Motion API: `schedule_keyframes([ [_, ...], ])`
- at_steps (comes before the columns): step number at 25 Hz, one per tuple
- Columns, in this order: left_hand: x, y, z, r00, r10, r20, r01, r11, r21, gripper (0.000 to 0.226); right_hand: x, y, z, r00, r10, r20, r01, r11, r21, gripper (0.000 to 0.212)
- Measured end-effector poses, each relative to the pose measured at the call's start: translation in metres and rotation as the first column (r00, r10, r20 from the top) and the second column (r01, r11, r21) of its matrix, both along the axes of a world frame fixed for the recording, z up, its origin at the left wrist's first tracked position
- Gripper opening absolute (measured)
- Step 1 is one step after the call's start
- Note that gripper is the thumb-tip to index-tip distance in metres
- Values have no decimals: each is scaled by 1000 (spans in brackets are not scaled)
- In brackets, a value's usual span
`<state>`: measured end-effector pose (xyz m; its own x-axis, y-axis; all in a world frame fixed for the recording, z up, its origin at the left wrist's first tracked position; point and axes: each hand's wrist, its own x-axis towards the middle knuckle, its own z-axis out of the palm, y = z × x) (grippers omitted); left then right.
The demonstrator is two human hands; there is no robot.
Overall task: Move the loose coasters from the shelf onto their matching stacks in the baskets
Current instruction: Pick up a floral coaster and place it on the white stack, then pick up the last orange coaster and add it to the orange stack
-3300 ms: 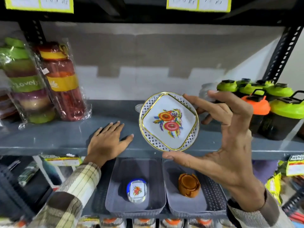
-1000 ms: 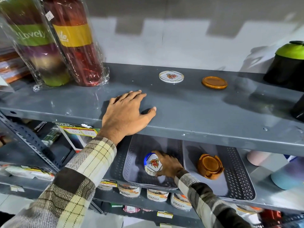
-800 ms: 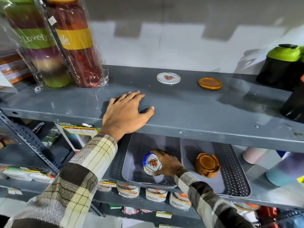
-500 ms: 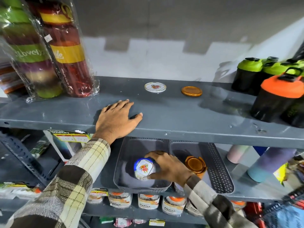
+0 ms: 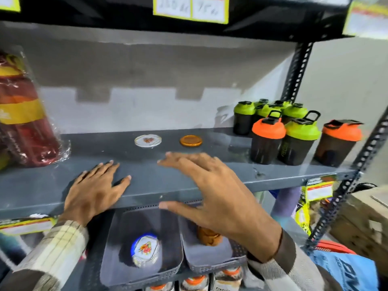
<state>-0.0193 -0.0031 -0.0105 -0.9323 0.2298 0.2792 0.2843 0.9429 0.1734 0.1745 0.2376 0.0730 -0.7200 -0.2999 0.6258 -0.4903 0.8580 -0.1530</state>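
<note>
Two hands — right hand (image 5: pixel 220 198) seemingly emptied.

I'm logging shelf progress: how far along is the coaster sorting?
Nothing looks done beyond the stacks already in the baskets. Both hands are empty: the right hand hovers open, the left hand rests flat on the shelf. The floral coaster and the orange coaster remain on it.

A shop: price tags (image 5: pixel 190 9) above stocked shelving (image 5: pixel 210 179).
</note>
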Motion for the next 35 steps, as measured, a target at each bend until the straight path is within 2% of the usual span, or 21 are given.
schedule_keyframes([
  [2, 1, -1, 0, 1000, 0, -23, 0, 1000, 16, 80, -9, 9, 13, 988, -66, -143, 56, 996, -74, 69],
  [7, 0, -3, 1, 1000, -13, -5, 13, 1000, 9, 71, -35, 21, 30, 897, -303, -323, 264, 951, -160, 95],
  [10, 3, -3, -1, 999, 0, -33, 0, 1000, -7, 73, -48, 25, 29, 843, -402, -357, 354, 915, -193, 100],
  [15, 6, 2, 3, 998, 13, -61, -11, 999, 39, 91, -69, 34, 20, 849, -401, -344, 356, 915, -189, 98],
  [19, 10, 7, 6, 996, 15, -90, -10, 998, 65, 77, -117, 50, 13, 875, -413, -253, 378, 909, -174, 99],
  [23, 5, 6, 8, 993, 40, -111, -29, 994, 101, 92, -185, 70, -5, 907, -420, -33, 411, 899, -149, 100],
  [26, 3, 9, 3, 991, 45, -128, -31, 994, 108, 93, -224, 83, -26, 845, -481, 236, 507, 859, -67, 104],
  [29, -4, 1, -5, 995, 23, -94, -13, 994, 113, 79, -246, 88, -39, 768, -492, 411, 545, 838, -16, 108],
  [31, -5, 0, -7, 996, 29, -80, -21, 995, 94, 72, -253, 89, -43, 762, -474, 441, 546, 836, -46, 103],
  [35, -1, 3, -3, 994, 20, -104, -7, 992, 123, 75, -251, 91, -45, 820, -449, 355, 518, 846, -128, 97],
])
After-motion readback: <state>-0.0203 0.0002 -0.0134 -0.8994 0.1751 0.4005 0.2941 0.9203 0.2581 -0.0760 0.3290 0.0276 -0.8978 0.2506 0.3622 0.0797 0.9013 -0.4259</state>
